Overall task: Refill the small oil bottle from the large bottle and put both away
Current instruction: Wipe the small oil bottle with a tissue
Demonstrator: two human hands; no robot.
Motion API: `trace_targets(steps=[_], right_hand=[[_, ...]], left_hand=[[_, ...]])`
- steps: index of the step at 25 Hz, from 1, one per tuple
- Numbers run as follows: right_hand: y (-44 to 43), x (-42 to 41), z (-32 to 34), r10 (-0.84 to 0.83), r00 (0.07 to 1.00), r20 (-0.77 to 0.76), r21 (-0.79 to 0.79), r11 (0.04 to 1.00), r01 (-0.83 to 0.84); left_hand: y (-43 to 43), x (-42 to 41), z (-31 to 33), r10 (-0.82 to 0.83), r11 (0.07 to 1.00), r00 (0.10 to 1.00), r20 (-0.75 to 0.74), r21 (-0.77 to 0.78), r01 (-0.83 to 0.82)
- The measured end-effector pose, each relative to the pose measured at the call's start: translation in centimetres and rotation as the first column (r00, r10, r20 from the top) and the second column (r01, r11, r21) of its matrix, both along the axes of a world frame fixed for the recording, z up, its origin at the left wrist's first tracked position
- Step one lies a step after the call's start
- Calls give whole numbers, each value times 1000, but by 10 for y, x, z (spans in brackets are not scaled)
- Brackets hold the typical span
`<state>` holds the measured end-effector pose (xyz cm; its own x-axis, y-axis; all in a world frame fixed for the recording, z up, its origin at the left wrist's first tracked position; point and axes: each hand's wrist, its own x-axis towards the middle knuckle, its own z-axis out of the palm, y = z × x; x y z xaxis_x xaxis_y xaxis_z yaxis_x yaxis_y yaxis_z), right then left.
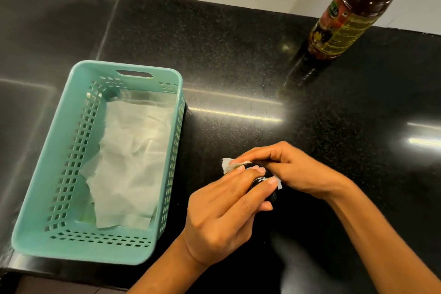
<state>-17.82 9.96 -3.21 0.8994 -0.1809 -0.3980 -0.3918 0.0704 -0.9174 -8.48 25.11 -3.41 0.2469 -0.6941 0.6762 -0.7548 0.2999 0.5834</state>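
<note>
At 5 o'clock the left hand's (224, 200) fingers gripped the small oil bottle (262, 180) while the right hand (286, 169) pinched a tissue (226, 166) round it, so an oily slip could've tipped it onto the tabletop (238, 67).

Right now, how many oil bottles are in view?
2. The large oil bottle stands at the back right of the countertop; the small dark bottle, mostly covered, is gripped between left hand and right hand near the front.
</note>
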Motion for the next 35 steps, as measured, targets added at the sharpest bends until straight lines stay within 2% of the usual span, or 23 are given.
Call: trace_targets(steps=[3,4,8,13,16,19,22,24,27,31,33,35], right_hand=[[-13,-2,18,18,997,80,96,995,-26],[-13,-1,17,39,997,73,101,994,-46],[-6,13,0,178,978,-112,35,984,-175],[-20,17,27,221,975,9,83,972,-221],[-9,18,9,227,970,-89,77,972,-220],[0,10,6,120,983,-137,88,990,-109],[7,-9,22,-109,994,-10,150,983,109],[21,-17,18,-268,959,93,153,956,252],[53,-17,-13,-451,879,154,72,893,445],[85,-16,-19,-740,649,176,95,669,737],[99,-17,-8,-803,564,194,46,582,812],[119,-23,-4,-808,537,240,-67,538,840]], left_hand=[[0,0,-2,12,1000,1000,-2,1,-12],[-1,1,-2,13,1000,1000,-4,-2,-13],[1,-1,-4,7,1000,1000,-7,-11,-8],[0,-4,-4,18,999,1000,-6,-39,-18],[1,-4,-3,31,999,999,-9,-35,-32],[1,-4,-2,33,999,999,-13,-33,-34],[0,-3,1,33,999,999,-24,-37,-34],[0,-4,0,61,997,998,-14,-53,-62],[1,-6,0,101,993,995,-24,-51,-102],[4,-6,7,106,994,991,-82,49,-102],[5,-1,16,84,989,988,-127,133,-67],[6,2,27,70,978,988,-138,206,-40]])
